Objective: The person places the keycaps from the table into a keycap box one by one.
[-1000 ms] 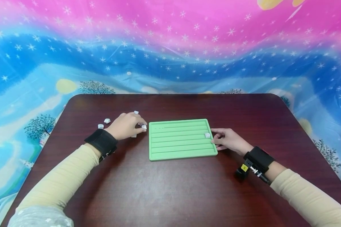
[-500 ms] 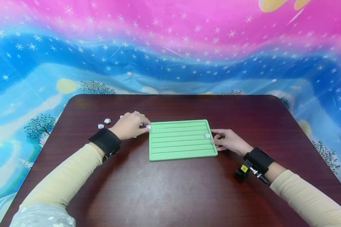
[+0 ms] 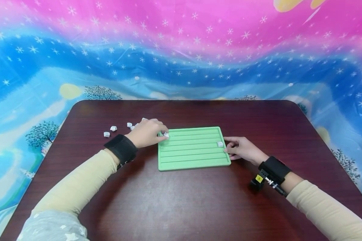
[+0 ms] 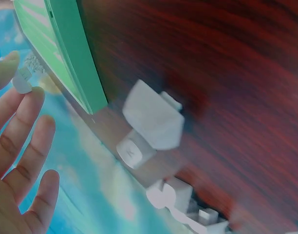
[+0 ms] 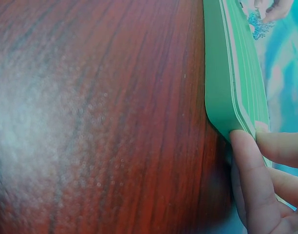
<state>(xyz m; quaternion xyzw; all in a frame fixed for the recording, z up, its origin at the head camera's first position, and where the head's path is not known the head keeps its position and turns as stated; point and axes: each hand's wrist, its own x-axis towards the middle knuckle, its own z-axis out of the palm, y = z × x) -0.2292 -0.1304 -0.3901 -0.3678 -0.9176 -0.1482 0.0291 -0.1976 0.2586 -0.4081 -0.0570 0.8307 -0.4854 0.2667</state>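
My left hand (image 3: 147, 132) pinches a white keycap (image 3: 166, 135) between thumb and fingertips over the far left corner of a green grooved tray (image 3: 193, 157). In the left wrist view the same keycap (image 4: 22, 80) sits at the fingertips, the other fingers spread apart. My right hand (image 3: 244, 149) holds the tray's right edge; in the right wrist view its fingers (image 5: 251, 170) lie against the tray's side and rim. Another white keycap (image 3: 220, 144) lies in a groove near that edge.
Several loose white keycaps lie left of the tray, among them a single keycap (image 3: 107, 134) farthest left and one marked K (image 4: 132, 152). The left hand partly hides this group. A patterned cloth (image 3: 181, 50) hangs behind the dark wooden table (image 3: 181, 201).
My left hand has moved right with the pinched keycap, from beside the tray to over its far left corner, uncovering keycaps behind it. The right hand and tray have stayed put.
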